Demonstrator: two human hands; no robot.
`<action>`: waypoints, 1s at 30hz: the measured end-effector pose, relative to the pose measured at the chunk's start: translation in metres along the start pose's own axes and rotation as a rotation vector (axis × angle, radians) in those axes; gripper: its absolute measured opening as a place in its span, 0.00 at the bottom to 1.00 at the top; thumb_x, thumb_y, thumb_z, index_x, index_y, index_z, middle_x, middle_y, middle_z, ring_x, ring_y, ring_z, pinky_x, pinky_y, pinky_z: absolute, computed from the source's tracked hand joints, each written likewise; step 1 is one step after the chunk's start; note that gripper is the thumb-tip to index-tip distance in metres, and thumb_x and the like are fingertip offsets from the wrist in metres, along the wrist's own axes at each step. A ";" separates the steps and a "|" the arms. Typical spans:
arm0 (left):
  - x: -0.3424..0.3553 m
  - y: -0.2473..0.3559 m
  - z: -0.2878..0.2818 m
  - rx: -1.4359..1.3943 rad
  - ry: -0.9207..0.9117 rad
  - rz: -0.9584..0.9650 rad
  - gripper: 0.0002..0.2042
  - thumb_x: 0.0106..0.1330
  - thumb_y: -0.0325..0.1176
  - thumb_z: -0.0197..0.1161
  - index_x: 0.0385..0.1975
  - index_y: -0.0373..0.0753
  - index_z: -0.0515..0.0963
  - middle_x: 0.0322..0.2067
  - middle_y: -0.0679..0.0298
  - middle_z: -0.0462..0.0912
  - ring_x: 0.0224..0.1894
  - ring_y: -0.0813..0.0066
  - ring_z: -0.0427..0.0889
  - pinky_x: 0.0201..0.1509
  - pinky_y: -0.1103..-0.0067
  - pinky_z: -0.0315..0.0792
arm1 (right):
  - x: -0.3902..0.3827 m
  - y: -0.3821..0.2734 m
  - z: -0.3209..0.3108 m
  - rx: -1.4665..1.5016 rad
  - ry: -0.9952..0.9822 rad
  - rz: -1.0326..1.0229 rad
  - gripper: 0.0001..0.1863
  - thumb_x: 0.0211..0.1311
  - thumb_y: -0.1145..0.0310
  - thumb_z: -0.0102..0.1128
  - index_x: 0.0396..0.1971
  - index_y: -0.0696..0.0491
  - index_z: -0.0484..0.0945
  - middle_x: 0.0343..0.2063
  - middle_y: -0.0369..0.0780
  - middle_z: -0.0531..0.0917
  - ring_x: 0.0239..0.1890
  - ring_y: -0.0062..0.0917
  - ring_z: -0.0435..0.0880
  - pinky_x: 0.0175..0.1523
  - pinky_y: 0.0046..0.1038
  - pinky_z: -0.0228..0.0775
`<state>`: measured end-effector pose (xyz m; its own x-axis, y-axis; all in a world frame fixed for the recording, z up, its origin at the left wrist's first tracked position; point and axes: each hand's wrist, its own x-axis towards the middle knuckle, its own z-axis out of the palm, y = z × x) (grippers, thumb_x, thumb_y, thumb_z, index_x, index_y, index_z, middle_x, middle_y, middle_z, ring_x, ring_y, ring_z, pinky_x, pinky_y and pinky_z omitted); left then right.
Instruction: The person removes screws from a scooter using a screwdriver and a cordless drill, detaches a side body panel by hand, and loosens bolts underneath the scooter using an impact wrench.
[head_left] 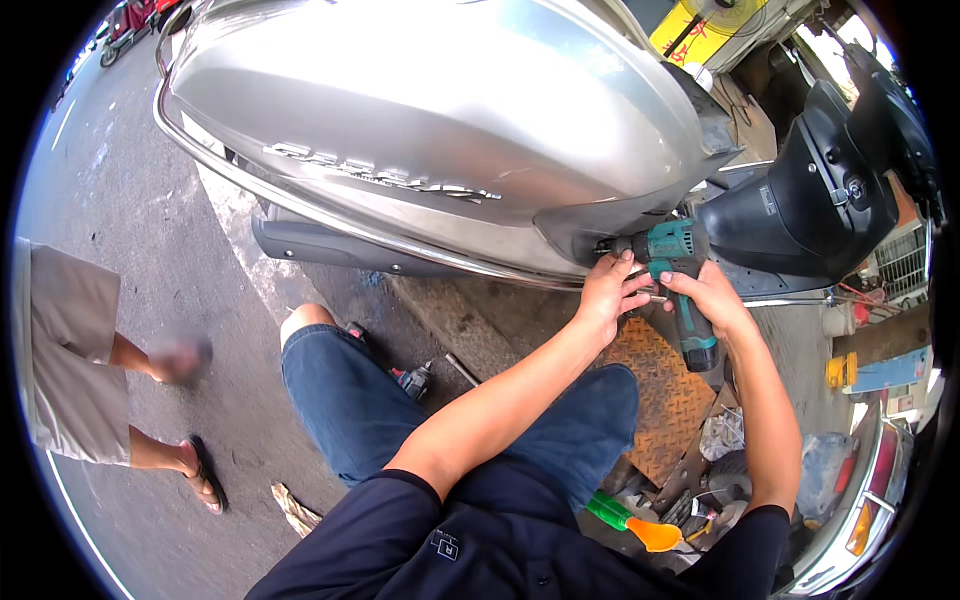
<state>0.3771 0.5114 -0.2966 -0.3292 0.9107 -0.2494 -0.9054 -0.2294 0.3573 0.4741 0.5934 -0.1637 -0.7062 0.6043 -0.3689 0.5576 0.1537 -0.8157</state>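
Right hand (712, 296) closed round the grip, the person has a teal-and-black cordless drill (672, 240), its nose up against the dark lower corner of the silver scooter panel (450, 110). Left hand (606, 296), half curled, sits under the drill's front (whether it pinches something small, I can't tell from here). Below them lies a rusty tread plate (650, 395); another power tool (413, 380) is on the ground beside the person's knee.

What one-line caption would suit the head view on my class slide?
Fingers of the right hand around a teal drill, left hand by its chuck, beside a silver scooter.
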 end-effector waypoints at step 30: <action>-0.019 -0.022 -0.021 0.422 0.071 0.218 0.11 0.63 0.26 0.63 0.40 0.35 0.68 0.20 0.72 0.69 0.19 0.88 0.69 0.20 0.86 0.65 | 0.025 -0.033 -0.016 -0.173 -0.178 0.057 0.13 0.58 0.64 0.62 0.37 0.57 0.77 0.26 0.37 0.80 0.23 0.19 0.76 0.31 0.23 0.69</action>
<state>0.3980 0.4920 -0.3189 -0.5302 0.8277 -0.1838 -0.6301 -0.2396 0.7386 0.4452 0.6157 -0.1389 -0.7285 0.4707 -0.4977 0.6546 0.2640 -0.7084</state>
